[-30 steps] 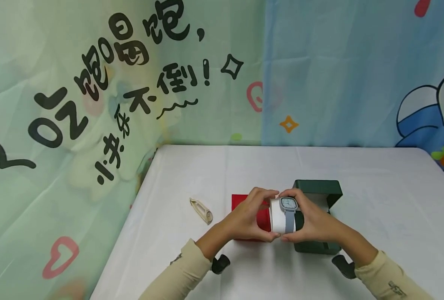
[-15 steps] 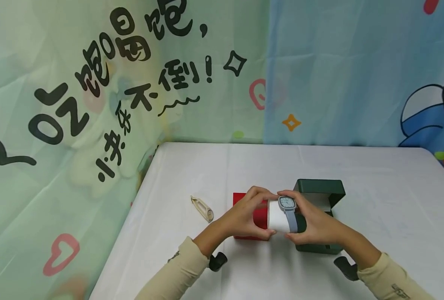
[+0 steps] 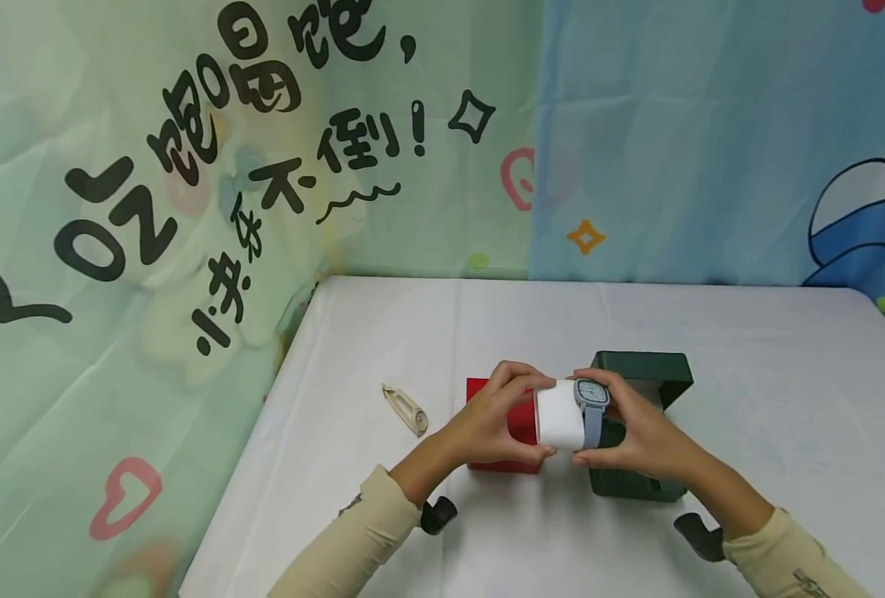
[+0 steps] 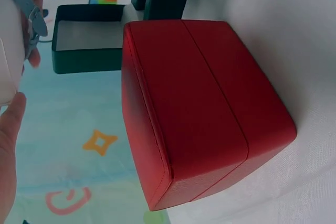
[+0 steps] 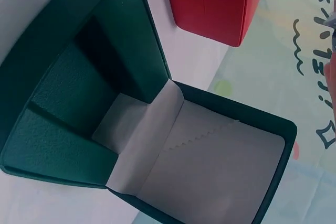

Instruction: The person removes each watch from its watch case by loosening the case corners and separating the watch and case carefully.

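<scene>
In the head view my left hand (image 3: 498,419) grips a white watch cushion (image 3: 559,415) by its left end, thumb below and fingers above. A wristwatch (image 3: 592,392) with a pale square dial and grey-blue strap sits around the cushion's right end. My right hand (image 3: 637,428) holds the watch from the right, fingers over the top and thumb beneath. The buckled strap (image 4: 35,20) shows beside the cushion in the left wrist view. Both hands are above the table, in front of a closed red box (image 4: 194,93) and an open green box (image 5: 84,24).
The green box's lid stands raised, its pale lining (image 5: 215,166) visible in the right wrist view. A thin gold-coloured loop-shaped item (image 3: 405,409) lies on the white table (image 3: 383,332) to the left. Printed curtains (image 3: 427,224) hang behind and left.
The watch has shifted right along the cushion toward its end, baring more white. The right hand has moved slightly right with it. The boxes and gold item stay put as the head view tilts slightly.
</scene>
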Demonstrator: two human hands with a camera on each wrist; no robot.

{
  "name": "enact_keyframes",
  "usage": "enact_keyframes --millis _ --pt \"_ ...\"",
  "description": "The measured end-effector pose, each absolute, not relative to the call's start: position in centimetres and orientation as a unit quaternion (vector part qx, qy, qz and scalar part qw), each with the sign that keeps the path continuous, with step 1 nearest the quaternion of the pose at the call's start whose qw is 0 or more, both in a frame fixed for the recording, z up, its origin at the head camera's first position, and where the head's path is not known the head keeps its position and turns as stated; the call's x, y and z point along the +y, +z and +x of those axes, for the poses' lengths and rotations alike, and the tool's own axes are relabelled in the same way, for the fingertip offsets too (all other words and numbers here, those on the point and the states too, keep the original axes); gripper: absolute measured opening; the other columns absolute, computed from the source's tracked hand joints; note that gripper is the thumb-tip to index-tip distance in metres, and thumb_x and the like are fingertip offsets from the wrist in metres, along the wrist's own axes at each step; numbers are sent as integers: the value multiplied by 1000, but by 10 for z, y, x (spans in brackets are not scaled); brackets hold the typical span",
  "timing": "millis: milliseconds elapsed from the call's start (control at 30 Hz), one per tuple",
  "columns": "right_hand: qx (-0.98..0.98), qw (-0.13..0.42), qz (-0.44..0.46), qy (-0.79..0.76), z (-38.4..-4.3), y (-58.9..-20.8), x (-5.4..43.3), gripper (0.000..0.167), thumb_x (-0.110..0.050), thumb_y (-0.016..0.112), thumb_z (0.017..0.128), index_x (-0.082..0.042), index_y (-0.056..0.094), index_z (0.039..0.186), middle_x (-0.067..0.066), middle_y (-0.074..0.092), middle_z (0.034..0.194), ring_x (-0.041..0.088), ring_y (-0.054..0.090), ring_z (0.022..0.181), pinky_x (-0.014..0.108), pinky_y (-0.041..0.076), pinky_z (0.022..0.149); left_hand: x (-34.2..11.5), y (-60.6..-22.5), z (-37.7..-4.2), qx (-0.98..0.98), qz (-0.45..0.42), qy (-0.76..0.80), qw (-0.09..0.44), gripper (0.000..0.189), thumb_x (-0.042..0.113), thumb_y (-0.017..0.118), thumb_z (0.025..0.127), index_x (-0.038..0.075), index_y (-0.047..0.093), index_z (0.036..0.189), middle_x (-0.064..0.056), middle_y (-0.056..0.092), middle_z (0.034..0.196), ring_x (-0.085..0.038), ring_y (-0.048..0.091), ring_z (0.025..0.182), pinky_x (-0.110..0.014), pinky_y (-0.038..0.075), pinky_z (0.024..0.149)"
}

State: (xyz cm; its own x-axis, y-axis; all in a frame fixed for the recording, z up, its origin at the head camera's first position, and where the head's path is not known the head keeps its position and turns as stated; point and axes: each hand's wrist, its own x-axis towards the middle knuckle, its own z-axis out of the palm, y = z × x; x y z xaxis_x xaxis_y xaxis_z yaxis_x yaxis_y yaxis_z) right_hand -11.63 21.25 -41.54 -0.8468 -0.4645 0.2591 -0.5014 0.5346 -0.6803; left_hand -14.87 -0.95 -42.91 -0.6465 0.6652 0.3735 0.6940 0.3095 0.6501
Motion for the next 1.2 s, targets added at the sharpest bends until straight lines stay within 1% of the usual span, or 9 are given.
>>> enact_keyframes --millis 100,267,333,500,633,700,900,1133,1200 --pt "-879 18 263 398 -115 -413 215 88 -15 82 63 3 31 132 19 46 123 -5 47 103 42 51 79 -9 -430 -150 -805 -425 -414 26 69 19 80 66 9 45 126 -7 39 125 -16 39 118 -18 41 96" --pt "-881 51 233 409 -117 -417 234 55 -6 73 74 0 47 122 18 57 110 3 60 89 20 53 69 -5 -425 -156 -794 -436 -421 45 70 16 80 66 7 45 125 -7 40 125 -17 39 117 -18 42 94" --pt "-876 72 230 417 -124 -433 254 46 -7 69 78 -6 50 121 12 60 109 -7 57 83 12 49 62 -3 -423 -158 -791 -441 -421 47 69 16 80 66 6 45 125 -8 40 125 -17 39 117 -17 42 94" --pt "-882 90 187 424 -138 -482 309 46 -13 66 83 -15 50 126 -7 58 115 -6 57 84 10 45 60 1 -422 -158 -790 -451 -413 46 68 16 79 67 6 45 125 -8 40 125 -17 40 117 -15 41 93" --pt "-895 100 131 414 -123 -463 315 33 -11 63 85 -8 57 117 3 56 109 -15 51 87 4 42 64 0 -426 -155 -796 -443 -410 40 67 16 79 67 7 45 125 -8 40 125 -17 40 118 -17 44 91" --pt "-906 117 98 395 -114 -450 310 25 -12 64 84 -5 61 108 3 53 105 -18 45 81 7 40 59 -1 -428 -153 -799 -436 -412 34 67 16 79 67 7 45 125 -8 40 125 -17 39 118 -20 46 90" --pt "-934 120 58 333 -108 -444 324 31 -20 68 82 0 63 106 7 49 94 -12 37 71 14 37 54 2 -434 -149 -800 -434 -413 21 65 17 77 69 8 45 125 -8 40 126 -17 40 118 -24 48 89" --pt "-944 124 63 298 -141 -531 396 40 -30 72 76 -22 64 114 -5 51 95 -11 51 77 15 49 58 9 -437 -148 -801 -436 -410 19 65 17 77 69 8 45 125 -7 40 126 -16 41 116 -26 49 88" --pt "-947 143 58 280 -147 -550 408 41 -29 75 74 -24 64 113 -6 53 97 -18 47 79 6 45 61 11 -438 -149 -801 -436 -410 13 65 17 77 70 9 45 125 -7 40 126 -16 41 116 -27 49 88"
